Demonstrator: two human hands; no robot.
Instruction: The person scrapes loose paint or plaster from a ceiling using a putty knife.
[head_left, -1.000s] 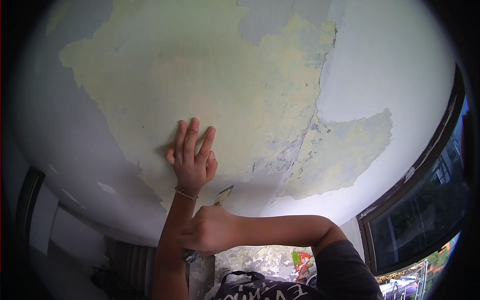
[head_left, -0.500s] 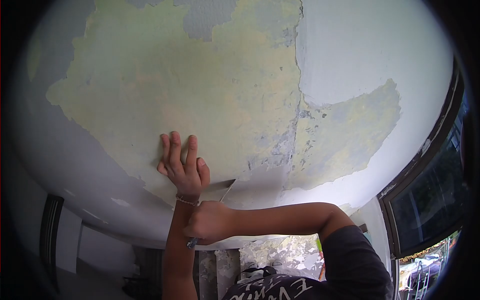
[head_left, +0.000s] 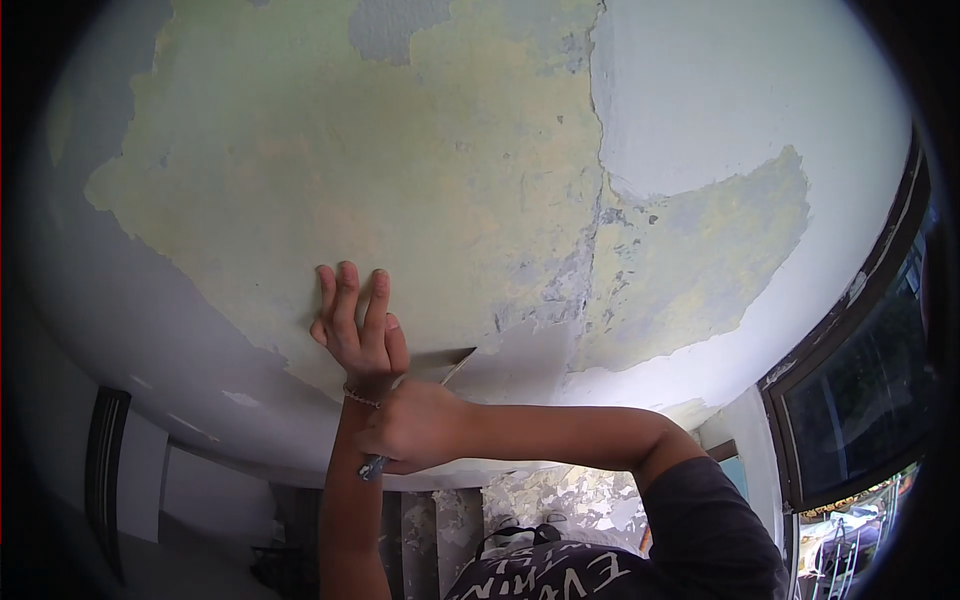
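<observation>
My left hand (head_left: 358, 325) rests on the wall (head_left: 380, 190) with its fingers spread, a beaded bracelet at its wrist. Crossing in front of the left forearm, my right hand (head_left: 420, 425) is closed round the handle of a scraper (head_left: 459, 366). The handle's butt pokes out below the fist, and the thin blade slants up to the right. Its tip is at the wall, by the lower edge of the bare yellow-green patch; whether the whole edge touches is hard to tell. Pale grey-white paint (head_left: 535, 360) lies just right of the blade.
A dark-framed window (head_left: 850, 420) stands at the right. Peeled paint flakes (head_left: 570, 500) are scattered on the floor below, around my feet. A vertical crack (head_left: 592, 260) runs down the wall. Stair-like steps (head_left: 420, 525) and a dark upright frame (head_left: 105, 470) are at the lower left.
The right hand and scraper have shifted slightly, with the blade tip a little higher and to the right. My left hand stays on the wall; the view has moved slightly.
</observation>
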